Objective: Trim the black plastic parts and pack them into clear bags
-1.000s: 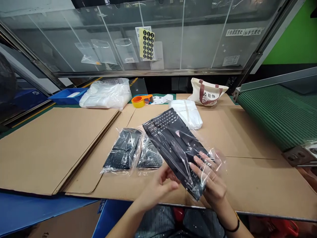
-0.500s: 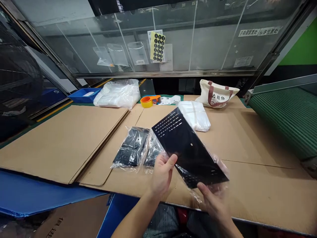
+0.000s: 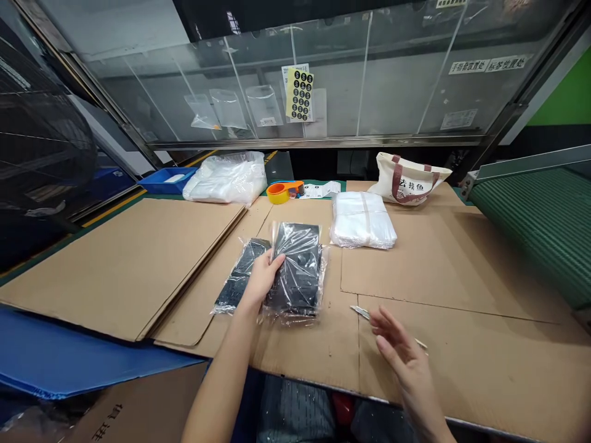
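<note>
My left hand [image 3: 264, 275] grips the left edge of a black panel in a clear plastic bag [image 3: 299, 264], the thumb lying on top of the film. This panel rests over the right-hand pile of bagged panels. Beside it on the left lies another bagged black panel [image 3: 237, 280], partly covered by my left hand and forearm. My right hand [image 3: 401, 357] is empty, its fingers apart, above the cardboard. Partly behind its fingers lies a slim, pointed silvery tool [image 3: 360, 312]; its exact kind cannot be made out.
A strapped stack of clear bags [image 3: 362, 221] lies behind. Further back are an orange tape dispenser [image 3: 284, 192], a plastic-wrapped bundle [image 3: 226, 177], a blue tray [image 3: 166, 180] and a cloth bag [image 3: 410, 179]. Cardboard sheets [image 3: 124, 258] lie left; a green conveyor belt [image 3: 540, 215] borders the right.
The black panel has moved left, from both hands onto the bagged pile. My right hand has let go of it and opened. The slim tool has come into view.
</note>
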A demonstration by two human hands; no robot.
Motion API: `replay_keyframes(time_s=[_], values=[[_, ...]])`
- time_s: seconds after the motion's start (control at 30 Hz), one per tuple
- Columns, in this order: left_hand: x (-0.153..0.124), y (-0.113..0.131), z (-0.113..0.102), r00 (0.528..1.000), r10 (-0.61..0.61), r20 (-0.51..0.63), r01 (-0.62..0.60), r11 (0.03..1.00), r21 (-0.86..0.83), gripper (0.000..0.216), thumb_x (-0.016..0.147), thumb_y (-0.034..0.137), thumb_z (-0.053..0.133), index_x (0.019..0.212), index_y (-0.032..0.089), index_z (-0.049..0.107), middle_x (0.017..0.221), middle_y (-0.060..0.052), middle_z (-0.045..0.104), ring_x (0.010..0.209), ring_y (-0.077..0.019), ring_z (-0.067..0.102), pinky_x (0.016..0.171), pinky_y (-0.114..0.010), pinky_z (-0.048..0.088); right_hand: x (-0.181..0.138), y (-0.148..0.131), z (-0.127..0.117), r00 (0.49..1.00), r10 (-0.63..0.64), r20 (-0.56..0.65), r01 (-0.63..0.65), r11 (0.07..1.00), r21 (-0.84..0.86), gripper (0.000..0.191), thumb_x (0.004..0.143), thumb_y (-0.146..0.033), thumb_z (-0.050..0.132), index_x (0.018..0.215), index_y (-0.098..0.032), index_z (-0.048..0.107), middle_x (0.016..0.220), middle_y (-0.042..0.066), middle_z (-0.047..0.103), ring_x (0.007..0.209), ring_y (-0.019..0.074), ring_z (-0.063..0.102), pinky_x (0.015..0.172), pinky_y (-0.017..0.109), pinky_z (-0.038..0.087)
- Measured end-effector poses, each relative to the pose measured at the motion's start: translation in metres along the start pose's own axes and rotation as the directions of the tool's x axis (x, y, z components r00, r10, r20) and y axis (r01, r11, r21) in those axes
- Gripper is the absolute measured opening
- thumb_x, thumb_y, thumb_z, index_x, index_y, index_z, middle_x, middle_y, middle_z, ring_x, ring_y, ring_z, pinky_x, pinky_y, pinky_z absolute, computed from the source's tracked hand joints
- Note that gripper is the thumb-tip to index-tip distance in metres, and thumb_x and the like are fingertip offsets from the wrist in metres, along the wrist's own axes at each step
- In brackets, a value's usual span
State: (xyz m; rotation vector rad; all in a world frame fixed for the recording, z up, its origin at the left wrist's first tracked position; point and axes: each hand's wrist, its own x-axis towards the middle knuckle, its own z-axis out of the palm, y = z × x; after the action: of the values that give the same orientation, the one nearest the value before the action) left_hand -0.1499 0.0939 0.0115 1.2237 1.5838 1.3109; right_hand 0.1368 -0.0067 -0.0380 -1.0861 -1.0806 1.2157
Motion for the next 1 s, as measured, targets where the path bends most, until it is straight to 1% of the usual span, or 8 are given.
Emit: replay_keyframes(time_s=[0.1, 0.27, 0.47, 0.63, 0.73, 0.8, 0.9, 1.0], values=[[0.011, -0.018, 0.004, 0.999, -0.012, -0.042, 0.017, 0.993, 0.113, 0.022, 0.066, 0.035, 0.072, 0.070, 0.017, 0.060, 0.068, -0.006, 0.064, 0.084, -0.0305, 0.062, 0.085, -0.043, 0.046, -0.001, -0.002, 0.007, 0.993, 0.003, 0.114, 0.005, 0.998, -0.070, 0.032, 0.081, -0.039, 0.070, 0.110, -0.027, 0.072, 0.112, 0.009, 0.072, 0.097, 0.0241, 0.070, 0.085, 0.036, 0.058], [0.000, -0.030, 0.018, 0.991, 0.060, -0.123, -0.034, 0.978, 0.205, 0.020, 0.067, 0.023, 0.070, 0.085, 0.018, 0.062, 0.087, -0.010, 0.065, 0.117, -0.0369, 0.051, 0.108, -0.049, 0.026, 0.016, 0.004, 0.023, 0.975, 0.033, 0.218, -0.016, 0.997, -0.081, 0.037, 0.084, -0.041, 0.066, 0.117, -0.026, 0.067, 0.124, 0.011, 0.066, 0.110, 0.0256, 0.065, 0.094, 0.042, 0.052], [-0.015, -0.032, 0.033, 0.991, 0.098, -0.093, -0.081, 0.982, 0.173, 0.032, 0.075, 0.020, 0.063, 0.107, 0.015, 0.061, 0.115, -0.014, 0.063, 0.129, -0.0344, 0.043, 0.114, -0.046, 0.020, 0.076, 0.020, 0.067, 0.944, 0.274, 0.186, -0.288, 0.956, 0.052, 0.067, 0.065, -0.049, 0.079, 0.123, -0.023, 0.059, 0.138, 0.014, 0.054, 0.115, 0.0285, 0.062, 0.091, 0.045, 0.054], [-0.020, -0.037, 0.038, 0.993, 0.043, -0.107, -0.026, 0.988, 0.152, 0.047, 0.074, 0.013, 0.062, 0.121, 0.011, 0.057, 0.132, -0.019, 0.055, 0.131, -0.0337, 0.043, 0.113, -0.051, 0.025, 0.114, 0.015, 0.088, 0.889, 0.383, 0.252, -0.396, 0.918, 0.003, 0.055, 0.069, -0.045, 0.073, 0.116, -0.023, 0.057, 0.104, 0.010, 0.073, 0.077, 0.0224, 0.073, 0.059, 0.033, 0.060], [-0.022, -0.042, 0.034, 0.998, 0.014, -0.062, -0.008, 0.996, 0.087, 0.064, 0.065, 0.014, 0.074, 0.126, 0.014, 0.056, 0.135, -0.017, 0.055, 0.128, -0.0329, 0.047, 0.111, -0.049, 0.031, 0.124, 0.013, 0.093, 0.819, 0.464, 0.337, -0.464, 0.882, -0.088, 0.042, 0.056, -0.036, 0.081, 0.090, -0.020, 0.065, 0.084, 0.010, 0.075, 0.073, 0.0264, 0.073, 0.058, 0.033, 0.061], [-0.028, -0.040, 0.031, 0.999, 0.004, -0.050, -0.002, 0.999, 0.043, 0.082, 0.063, 0.021, 0.079, 0.137, 0.013, 0.045, 0.143, -0.019, 0.046, 0.133, -0.0333, 0.041, 0.112, -0.049, 0.031, 0.120, 0.010, 0.092, 0.824, 0.460, 0.332, -0.449, 0.886, -0.114, 0.046, 0.048, -0.037, 0.083, 0.086, -0.021, 0.065, 0.088, 0.011, 0.075, 0.080, 0.0304, 0.072, 0.064, 0.036, 0.062], [-0.042, -0.023, 0.029, 1.000, 0.028, 0.008, -0.025, 0.971, -0.238, 0.105, 0.067, 0.041, 0.080, 0.149, 0.013, 0.021, 0.150, -0.021, 0.035, 0.138, -0.0317, 0.035, 0.114, -0.049, 0.029, 0.104, 0.001, 0.085, 0.900, 0.335, 0.280, -0.297, 0.940, -0.168, 0.055, 0.045, -0.045, 0.083, 0.092, -0.022, 0.065, 0.097, 0.009, 0.074, 0.095, 0.0329, 0.069, 0.072, 0.035, 0.061], [-0.058, -0.001, 0.029, 0.985, 0.173, 0.010, -0.142, 0.840, -0.523, 0.096, 0.064, 0.052, 0.081, 0.142, 0.017, 0.037, 0.142, -0.017, 0.048, 0.132, -0.0333, 0.044, 0.113, -0.049, 0.031, 0.087, -0.006, 0.077, 0.955, 0.163, 0.249, -0.091, 0.957, -0.276, 0.052, 0.049, -0.053, 0.079, 0.089, -0.023, 0.067, 0.089, 0.008, 0.075, 0.091, 0.0338, 0.069, 0.070, 0.036, 0.061]])
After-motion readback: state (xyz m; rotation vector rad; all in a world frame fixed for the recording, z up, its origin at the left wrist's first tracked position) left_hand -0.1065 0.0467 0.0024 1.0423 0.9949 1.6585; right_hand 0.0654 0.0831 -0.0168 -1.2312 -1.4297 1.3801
